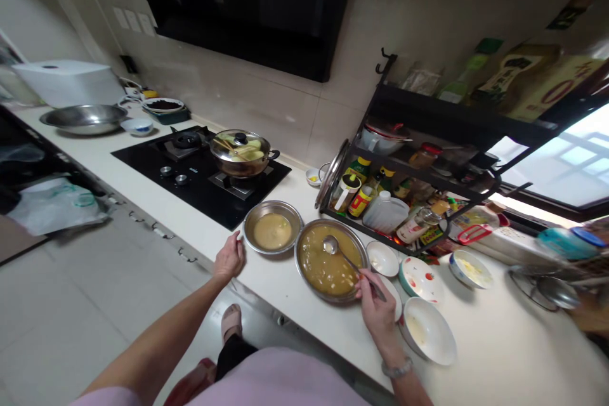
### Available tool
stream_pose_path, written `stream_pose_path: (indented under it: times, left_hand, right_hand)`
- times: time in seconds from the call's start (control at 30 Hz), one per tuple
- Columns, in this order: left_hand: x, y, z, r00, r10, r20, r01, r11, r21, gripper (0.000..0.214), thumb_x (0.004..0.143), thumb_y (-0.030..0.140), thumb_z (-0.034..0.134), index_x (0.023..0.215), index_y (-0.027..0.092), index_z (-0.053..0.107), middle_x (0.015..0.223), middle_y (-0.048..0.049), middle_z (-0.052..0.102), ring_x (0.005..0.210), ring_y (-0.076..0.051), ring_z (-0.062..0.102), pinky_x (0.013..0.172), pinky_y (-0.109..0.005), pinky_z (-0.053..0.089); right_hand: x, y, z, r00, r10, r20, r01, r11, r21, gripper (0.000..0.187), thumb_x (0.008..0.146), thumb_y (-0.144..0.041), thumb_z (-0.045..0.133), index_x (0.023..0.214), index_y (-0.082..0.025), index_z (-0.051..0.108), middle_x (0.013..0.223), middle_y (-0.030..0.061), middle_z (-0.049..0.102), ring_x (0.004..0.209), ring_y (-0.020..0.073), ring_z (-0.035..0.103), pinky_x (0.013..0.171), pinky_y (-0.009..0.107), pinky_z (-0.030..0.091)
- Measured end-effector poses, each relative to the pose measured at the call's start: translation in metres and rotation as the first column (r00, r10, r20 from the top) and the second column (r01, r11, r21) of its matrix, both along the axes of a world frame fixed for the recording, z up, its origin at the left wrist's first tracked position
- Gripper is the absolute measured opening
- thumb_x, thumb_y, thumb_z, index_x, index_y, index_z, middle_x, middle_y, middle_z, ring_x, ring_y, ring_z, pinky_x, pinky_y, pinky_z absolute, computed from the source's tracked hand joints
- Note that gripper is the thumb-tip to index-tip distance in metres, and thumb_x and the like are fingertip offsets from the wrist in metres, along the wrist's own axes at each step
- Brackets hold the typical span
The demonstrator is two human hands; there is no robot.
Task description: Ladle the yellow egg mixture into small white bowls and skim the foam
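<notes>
My right hand (375, 307) is closed around the handle of a metal spoon (349, 261). The spoon's bowl is over a wide steel bowl (299, 269) of brown-yellow soup (323, 266) with pale bits in it. To its left sits a smaller steel bowl (247, 236) holding cloudy tan liquid (271, 231). My left hand (231, 258) rests at the counter's front edge, just left of that smaller bowl. Its fingers look loosely stretched and hold nothing I can see; whether they touch the rim is unclear.
A lidded pan (242, 158) stands on the black gas hob (200, 193). Several white bowls (440, 336) crowd the right side of the counter (499, 342). Behind them rises a black rack (428, 171) of bottles. A wide steel basin (85, 119) lies far left.
</notes>
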State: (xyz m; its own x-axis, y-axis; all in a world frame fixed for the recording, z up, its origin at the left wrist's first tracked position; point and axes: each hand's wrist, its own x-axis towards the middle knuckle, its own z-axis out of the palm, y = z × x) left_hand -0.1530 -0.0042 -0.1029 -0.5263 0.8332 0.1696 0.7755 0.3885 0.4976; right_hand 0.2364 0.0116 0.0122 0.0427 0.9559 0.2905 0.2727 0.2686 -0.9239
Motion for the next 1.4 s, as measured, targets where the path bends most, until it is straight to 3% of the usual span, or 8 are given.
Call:
stream_pose_path:
  times: [0.23,0.47,0.6,0.87,1.13,1.4]
  left_hand:
    - [-0.001,0.0,-0.001,1.0,0.004,-0.009,-0.004,1.0,0.015,0.044,0.094,0.027,0.033,0.134,0.014,0.047,0.129,-0.0152,0.059,0.101,-0.025,0.065,0.088,-0.039,0.05]
    - [0.0,0.0,0.0,1.0,0.005,-0.011,-0.004,1.0,0.02,0.044,0.094,0.027,0.033,0.133,0.014,0.047,0.128,-0.0153,0.059,0.1,-0.025,0.066,0.088,-0.039,0.051]
    - [0.0,0.0,0.0,1.0,0.004,-0.019,-0.004,1.0,0.019,0.044,0.094,0.027,0.034,0.133,0.014,0.048,0.128,-0.015,0.059,0.1,-0.025,0.066,0.088,-0.039,0.051]
    - [0.0,0.0,0.0,1.0,0.0,-0.02,0.0,1.0,-0.001,0.044,0.094,0.028,0.032,0.134,0.013,0.047,0.13,-0.0156,0.058,0.102,-0.026,0.065,0.088,-0.04,0.05]
    - [-0.001,0.0,-0.002,1.0,0.001,-0.02,-0.001,1.0,0.014,0.044,0.095,0.028,0.032,0.133,0.013,0.047,0.129,-0.0152,0.059,0.103,-0.026,0.065,0.089,-0.039,0.05]
    - [0.001,0.0,0.0,1.0,0.007,-0.008,-0.007,1.0,0.008,0.044,0.095,0.028,0.032,0.133,0.013,0.047,0.129,-0.0156,0.059,0.099,-0.025,0.066,0.087,-0.04,0.051]
  right_hand:
    - [-0.014,-0.005,-0.018,0.998,0.03,-0.054,-0.037,0.988,-0.148,0.04,0.081,-0.053,0.061,0.095,-0.016,0.068,0.063,0.0044,0.067,0.047,0.0157,0.059,0.047,0.028,0.053]
    - [-0.017,0.001,-0.008,0.958,-0.145,-0.246,0.062,0.947,-0.314,0.046,0.07,-0.058,0.071,0.09,-0.016,0.064,0.054,0.0021,0.064,0.053,0.0215,0.064,0.044,0.028,0.049]
    - [-0.01,0.006,-0.001,0.939,-0.184,-0.291,0.093,0.949,-0.3,0.048,0.067,-0.056,0.074,0.09,-0.016,0.062,0.057,0.0033,0.066,0.051,0.0202,0.063,0.044,0.028,0.048]
    - [-0.009,0.001,0.017,0.966,-0.179,-0.185,0.144,0.971,-0.191,0.049,0.069,-0.061,0.07,0.089,-0.017,0.064,0.055,0.0012,0.064,0.043,0.0167,0.059,0.046,0.029,0.05]
    - [-0.01,0.01,0.013,0.9,-0.268,-0.345,0.167,0.941,-0.296,0.042,0.066,-0.049,0.076,0.088,-0.016,0.062,0.06,0.0043,0.068,0.047,0.0185,0.06,0.042,0.028,0.045]
    - [-0.035,0.017,0.023,0.92,-0.176,-0.349,0.095,0.967,-0.239,0.04,0.07,-0.047,0.074,0.093,-0.016,0.062,0.059,0.0027,0.067,0.05,0.0184,0.062,0.045,0.027,0.048]
